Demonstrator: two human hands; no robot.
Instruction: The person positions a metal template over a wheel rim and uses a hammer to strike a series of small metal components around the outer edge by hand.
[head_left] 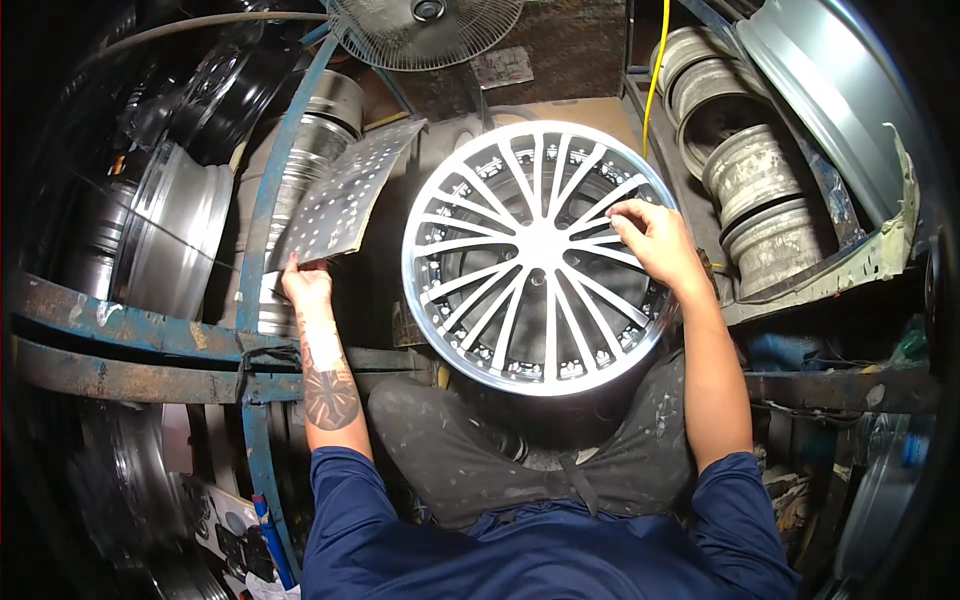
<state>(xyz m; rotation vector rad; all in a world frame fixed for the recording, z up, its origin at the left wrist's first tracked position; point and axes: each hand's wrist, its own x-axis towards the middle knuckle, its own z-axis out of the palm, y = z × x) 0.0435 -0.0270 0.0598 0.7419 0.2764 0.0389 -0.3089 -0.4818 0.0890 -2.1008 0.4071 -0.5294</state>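
Observation:
A multi-spoke car wheel rim [541,240] with a polished silver lip and bright spokes lies face up in front of my lap. Dark gaps show between the spokes, and small light shapes run round inside the lip. Over the rim's right spokes, my right hand [652,240] has thumb and index finger pinched together; what they hold, if anything, is too small to name. My left hand [306,283] grips the near left corner of a grey board [352,190] covered in rows of pale dots. The board slants up, left of the rim.
Blue metal posts and rails [270,190] stand at my left, with loose wheel rims [180,230] behind them. More dull rims [760,200] are stacked in a rack at right. A fan [428,30] is at the far side, and a yellow cable [657,80] hangs behind the rim.

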